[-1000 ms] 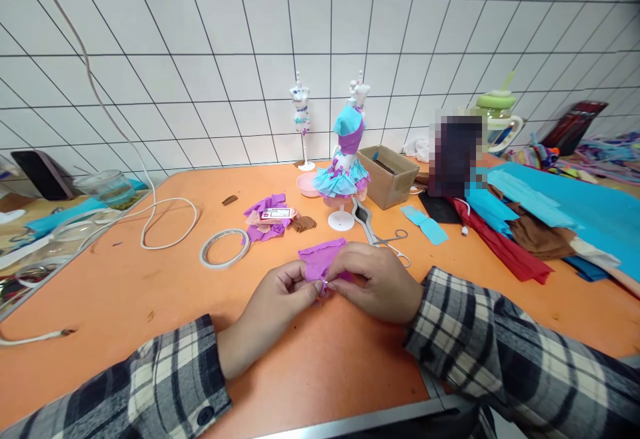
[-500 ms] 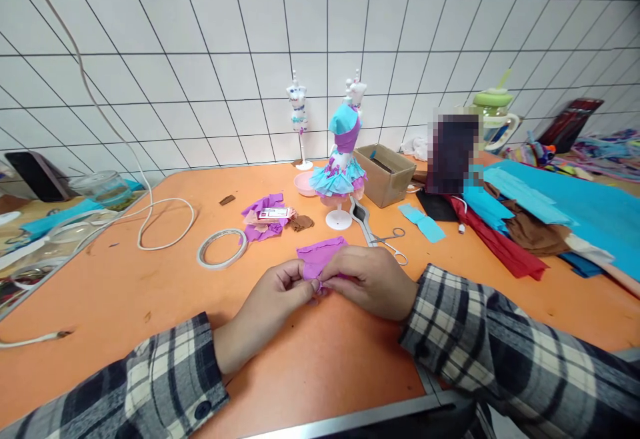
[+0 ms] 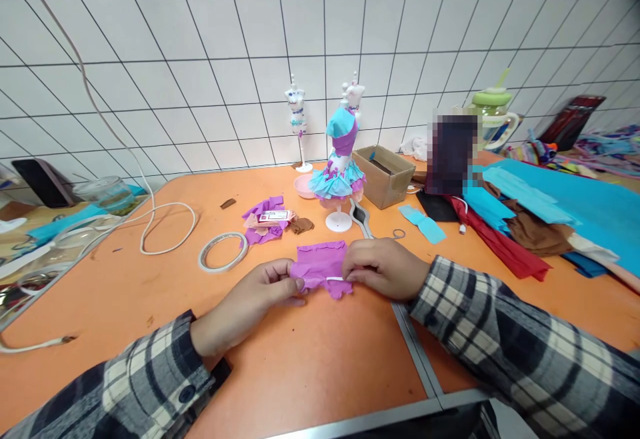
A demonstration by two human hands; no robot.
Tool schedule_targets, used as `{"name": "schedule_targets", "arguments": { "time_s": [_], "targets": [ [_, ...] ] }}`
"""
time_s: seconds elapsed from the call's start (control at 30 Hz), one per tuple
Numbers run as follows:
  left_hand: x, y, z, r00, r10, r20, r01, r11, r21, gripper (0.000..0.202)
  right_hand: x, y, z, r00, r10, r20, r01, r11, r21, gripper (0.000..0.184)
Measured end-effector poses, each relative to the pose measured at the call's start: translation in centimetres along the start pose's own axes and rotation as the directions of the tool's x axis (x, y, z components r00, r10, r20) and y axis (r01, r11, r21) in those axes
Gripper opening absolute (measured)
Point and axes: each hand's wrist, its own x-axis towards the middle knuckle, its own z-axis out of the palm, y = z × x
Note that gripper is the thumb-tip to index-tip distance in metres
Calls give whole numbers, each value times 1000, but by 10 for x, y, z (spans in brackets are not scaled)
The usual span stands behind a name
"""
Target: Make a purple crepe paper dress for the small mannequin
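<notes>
A small piece of purple crepe paper (image 3: 321,262) is stretched between my hands, just above the orange table. My left hand (image 3: 270,286) pinches its left edge between thumb and fingers. At the right edge, my right hand (image 3: 383,267) is closed on the paper, fingertips curled down. A short white strip (image 3: 336,278) lies across the lower part of the paper, its right end by my right fingertips. Beyond the paper stands a miniature dress form (image 3: 344,142) in a blue and purple ruffled dress. Scissors (image 3: 399,233) lie partly hidden behind my right hand.
A tape roll (image 3: 201,257) and purple scraps (image 3: 270,234) under a small packet lie left of the paper. Grey-handled pliers (image 3: 359,216), a cardboard box (image 3: 387,186) and blue paper pieces (image 3: 425,224) are behind my right hand. A white cable (image 3: 170,250) loops at left.
My hands have moved apart, spreading the purple crepe paper between them. The white strip on it now shows. My right hand covers more of the scissors.
</notes>
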Motion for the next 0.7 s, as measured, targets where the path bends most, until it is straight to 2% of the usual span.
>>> {"name": "schedule_targets", "arguments": {
  "time_s": [0.07,0.2,0.33,0.4,0.5,0.57,0.63,0.7],
  "targets": [
    [-2,4,-7,995,-82,48,76,990,118,25,-3,6,-4,998,10,55,-11,1000,25,12],
    [-6,7,-18,967,-239,93,184,899,398,29,-6,9,-8,983,81,162,-89,995,40,10],
    [-8,8,-24,963,-258,82,189,857,480,30,-8,10,-15,951,162,263,-181,982,52,10],
    [-8,9,-25,962,-256,95,180,857,482,28,-10,13,-21,936,231,265,-247,968,29,9],
    [-9,11,-25,961,-232,153,139,879,456,32,-15,22,-29,919,351,182,-362,932,33,5],
    [-11,11,-25,968,-166,188,69,897,437,46,-18,27,-31,905,410,113,-425,886,185,10],
    [-14,9,-25,977,-67,202,-34,889,456,58,-21,29,-32,887,461,31,-440,823,359,17],
    [-17,6,-26,987,13,157,-98,830,548,66,-21,29,-31,861,487,-146,-403,829,388,20]
  ]
}}
